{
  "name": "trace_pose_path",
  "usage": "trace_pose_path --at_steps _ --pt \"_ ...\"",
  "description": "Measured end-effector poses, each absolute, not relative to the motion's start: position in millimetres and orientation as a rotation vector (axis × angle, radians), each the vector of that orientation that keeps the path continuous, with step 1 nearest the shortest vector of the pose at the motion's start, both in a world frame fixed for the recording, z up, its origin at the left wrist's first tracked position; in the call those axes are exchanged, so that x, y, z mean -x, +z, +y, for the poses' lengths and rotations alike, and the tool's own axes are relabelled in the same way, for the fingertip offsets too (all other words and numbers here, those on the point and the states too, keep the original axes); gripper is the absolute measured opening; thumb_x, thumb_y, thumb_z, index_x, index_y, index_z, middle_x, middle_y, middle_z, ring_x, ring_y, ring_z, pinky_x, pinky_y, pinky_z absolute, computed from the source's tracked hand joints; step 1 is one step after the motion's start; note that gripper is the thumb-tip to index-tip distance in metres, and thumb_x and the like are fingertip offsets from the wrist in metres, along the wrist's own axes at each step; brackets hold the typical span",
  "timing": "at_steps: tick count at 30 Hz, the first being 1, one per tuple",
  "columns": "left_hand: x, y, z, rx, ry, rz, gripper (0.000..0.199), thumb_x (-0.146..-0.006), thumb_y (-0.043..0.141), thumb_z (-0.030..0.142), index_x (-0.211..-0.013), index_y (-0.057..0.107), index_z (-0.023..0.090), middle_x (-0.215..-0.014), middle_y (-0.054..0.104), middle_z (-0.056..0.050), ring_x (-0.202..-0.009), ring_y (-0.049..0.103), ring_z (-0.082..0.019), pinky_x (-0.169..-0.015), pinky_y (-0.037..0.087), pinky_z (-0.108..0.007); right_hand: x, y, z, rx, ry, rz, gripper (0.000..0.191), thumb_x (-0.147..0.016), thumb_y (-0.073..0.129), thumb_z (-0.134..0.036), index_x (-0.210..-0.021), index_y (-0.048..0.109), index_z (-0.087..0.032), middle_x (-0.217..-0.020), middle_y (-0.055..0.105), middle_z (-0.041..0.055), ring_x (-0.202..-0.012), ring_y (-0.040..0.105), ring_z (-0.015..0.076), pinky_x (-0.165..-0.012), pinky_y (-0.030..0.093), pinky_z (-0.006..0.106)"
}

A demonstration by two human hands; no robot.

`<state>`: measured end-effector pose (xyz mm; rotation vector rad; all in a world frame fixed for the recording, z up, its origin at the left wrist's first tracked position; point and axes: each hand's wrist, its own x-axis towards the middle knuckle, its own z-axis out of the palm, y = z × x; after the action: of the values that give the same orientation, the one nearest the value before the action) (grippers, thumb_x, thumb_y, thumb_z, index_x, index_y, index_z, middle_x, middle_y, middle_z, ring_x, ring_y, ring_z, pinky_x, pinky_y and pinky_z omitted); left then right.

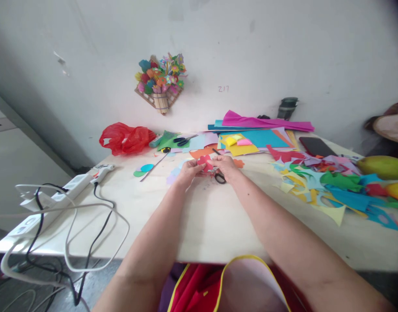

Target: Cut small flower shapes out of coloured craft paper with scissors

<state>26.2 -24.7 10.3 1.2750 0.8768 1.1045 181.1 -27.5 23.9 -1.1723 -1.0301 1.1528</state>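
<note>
A red paper cutout with a lobed, flower-like edge [204, 163] is held up over the table between both hands. My left hand [187, 171] pinches its left side between thumb and fingers. My right hand [227, 167] is closed on its right side. Right under my right hand shows a dark scissors handle loop [220, 178]; whether the hand touches it I cannot tell. A thin dark stick-like end [216, 151] shows just behind those fingers. An orange flower-shaped paper piece [238, 164] lies beside my right hand, and pale lilac and blue paper pieces [173, 177] lie by the left.
Paper scraps [302, 184] cover the right side, near a phone [315, 146] and a yellow-green fruit [382, 167]. Coloured sheets [266, 139], dark-handled scissors [181, 141] and a red plastic bag [125, 138] line the back. A power strip [78, 182] with loose cables occupies the left edge.
</note>
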Motion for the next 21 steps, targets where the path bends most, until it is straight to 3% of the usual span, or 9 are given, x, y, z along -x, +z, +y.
trace_pose_path --at_steps 11,16,21 --pt "-25.6 12.7 -23.4 -1.217 1.161 0.843 0.048 -0.055 0.092 0.045 -0.083 0.07 0.012 -0.073 0.074 -0.006 -0.065 0.073 -0.02 -0.064 0.059 -0.027 -172.9 27.4 -32.1 1.049 1.144 -0.967 0.032 -0.046 0.088 -0.032 -0.057 0.063 -0.017 -0.049 0.053 -0.0059 -0.046 0.045 0.0067 -0.045 0.038 0.021" --pt "-22.9 19.9 -25.3 -1.275 1.218 0.848 0.047 -0.057 0.091 0.044 -0.084 0.069 0.012 -0.073 0.073 -0.005 -0.068 0.073 -0.021 -0.069 0.061 -0.031 -176.3 31.0 -30.5 1.081 1.131 -1.008 0.021 -0.055 0.083 -0.028 -0.06 0.065 -0.017 -0.053 0.059 -0.003 -0.051 0.052 0.0093 -0.046 0.039 0.02" --pt "-18.5 22.5 -22.3 -1.21 1.371 0.851 0.043 -0.06 0.09 0.041 -0.082 0.065 0.013 -0.074 0.072 -0.003 -0.07 0.074 -0.02 -0.076 0.062 -0.033 -199.5 34.9 -21.7 1.316 0.91 -1.276 0.009 -0.06 0.074 -0.015 -0.058 0.066 -0.019 -0.052 0.062 -0.0006 -0.051 0.055 0.0132 -0.047 0.039 0.023"
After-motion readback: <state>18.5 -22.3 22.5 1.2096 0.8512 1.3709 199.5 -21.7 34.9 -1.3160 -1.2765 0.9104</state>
